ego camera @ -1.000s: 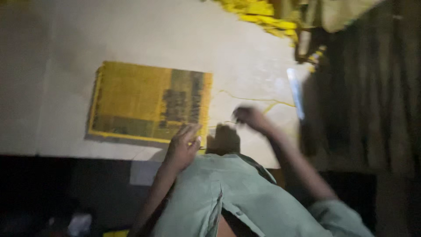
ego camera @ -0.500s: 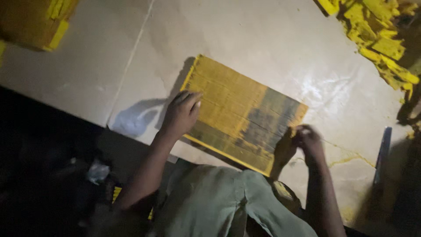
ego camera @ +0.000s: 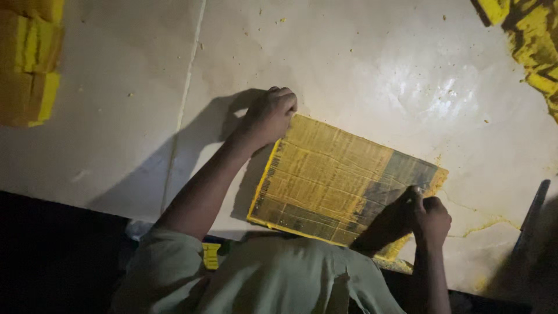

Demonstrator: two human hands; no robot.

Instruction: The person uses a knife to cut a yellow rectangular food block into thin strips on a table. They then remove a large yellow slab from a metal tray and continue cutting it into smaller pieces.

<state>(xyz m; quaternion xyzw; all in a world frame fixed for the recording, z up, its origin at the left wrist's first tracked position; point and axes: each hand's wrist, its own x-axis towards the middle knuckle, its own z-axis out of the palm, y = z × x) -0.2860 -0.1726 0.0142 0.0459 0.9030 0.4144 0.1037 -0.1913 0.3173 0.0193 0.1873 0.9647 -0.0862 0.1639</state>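
On the pale floor (ego camera: 360,64), both closed grips, left hand (ego camera: 268,116) and right hand (ego camera: 431,220), clutch the yellow sheet (ego camera: 337,174).

Yellow newsprint sheet (ego camera: 343,180) (grey-patched)

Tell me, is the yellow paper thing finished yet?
Already there: the flat yellow newspaper-covered sheet lies on the pale floor, and yellow blocks are stacked at far left. In hand: the left hand grips its top corner and the right hand its lower edge. Left: it is not with the blocks.
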